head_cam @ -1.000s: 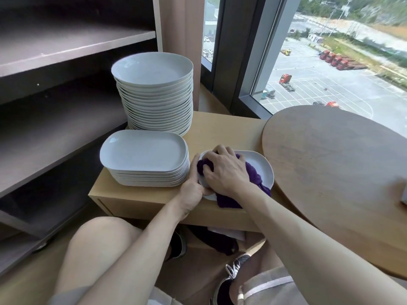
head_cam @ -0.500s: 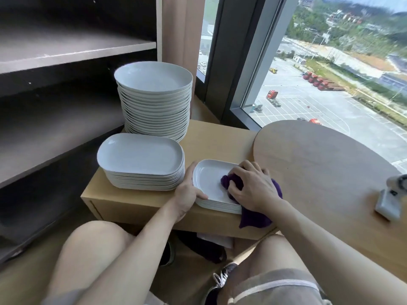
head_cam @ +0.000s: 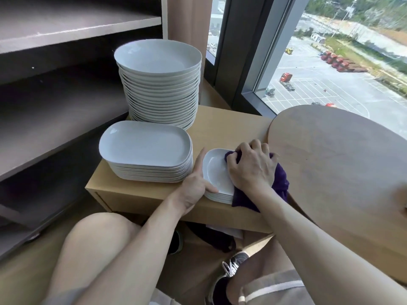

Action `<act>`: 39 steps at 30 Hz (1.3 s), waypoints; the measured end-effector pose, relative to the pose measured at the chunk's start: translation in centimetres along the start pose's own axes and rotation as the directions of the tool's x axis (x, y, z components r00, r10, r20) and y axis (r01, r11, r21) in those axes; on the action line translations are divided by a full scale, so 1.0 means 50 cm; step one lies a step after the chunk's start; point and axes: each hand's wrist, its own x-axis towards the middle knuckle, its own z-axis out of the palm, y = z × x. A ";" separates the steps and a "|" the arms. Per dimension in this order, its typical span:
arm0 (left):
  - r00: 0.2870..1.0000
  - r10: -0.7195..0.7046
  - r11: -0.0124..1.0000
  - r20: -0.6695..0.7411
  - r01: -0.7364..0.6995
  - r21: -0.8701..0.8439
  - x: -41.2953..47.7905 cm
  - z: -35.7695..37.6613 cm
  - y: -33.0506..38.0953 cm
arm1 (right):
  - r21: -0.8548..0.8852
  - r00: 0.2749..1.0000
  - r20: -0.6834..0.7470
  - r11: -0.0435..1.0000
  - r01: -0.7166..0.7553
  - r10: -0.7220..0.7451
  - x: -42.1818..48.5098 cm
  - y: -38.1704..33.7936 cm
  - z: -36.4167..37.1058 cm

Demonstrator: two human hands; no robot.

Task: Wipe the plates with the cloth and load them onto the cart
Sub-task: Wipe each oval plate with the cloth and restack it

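Lower frame: the person's bare knee [head_cam: 99, 236] and a dark laced shoe [head_cam: 234, 267] on the floor. Centre: the left hand [head_cam: 195, 184] steadies a small stack of plates [head_cam: 214, 172], with the forefinger straight along the stack's left edge and the thumb laid on its near rim. The right hand [head_cam: 251, 168], fingers curled, grips a bunched purple cloth [head_cam: 280, 188] and presses it on the top plate's right half; the cloth's tail hangs over the cabinet edge. The stack sits at the near right of a low wooden cabinet [head_cam: 222, 128]. Left of it is a stack of oblong plates [head_cam: 145, 146]; behind that, a tall stack of round plates [head_cam: 157, 56]. Right: a round tabletop [head_cam: 343, 164]. Left: a dark shelf unit [head_cam: 66, 27]. Upper right: a window [head_cam: 330, 69] over a car park.
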 end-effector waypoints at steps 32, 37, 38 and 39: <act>0.993 0.005 0.975 -0.119 -0.031 -0.220 -0.010 0.018 0.006 | 0.117 0.993 0.080 0.990 0.081 -0.091 -0.011 0.065 -0.032; 0.991 0.022 0.984 -0.128 -0.044 -0.172 -0.007 0.018 0.004 | 0.125 0.999 0.028 0.992 0.025 -0.028 -0.008 0.048 -0.017; 0.991 0.029 0.986 -0.129 -0.050 -0.162 -0.004 0.018 0.002 | 0.126 0.999 0.022 0.992 0.025 -0.028 -0.007 0.047 -0.016; 0.991 0.035 0.987 -0.127 -0.054 -0.152 -0.002 0.017 0.000 | 0.130 0.999 0.017 0.991 0.026 -0.028 -0.006 0.047 -0.014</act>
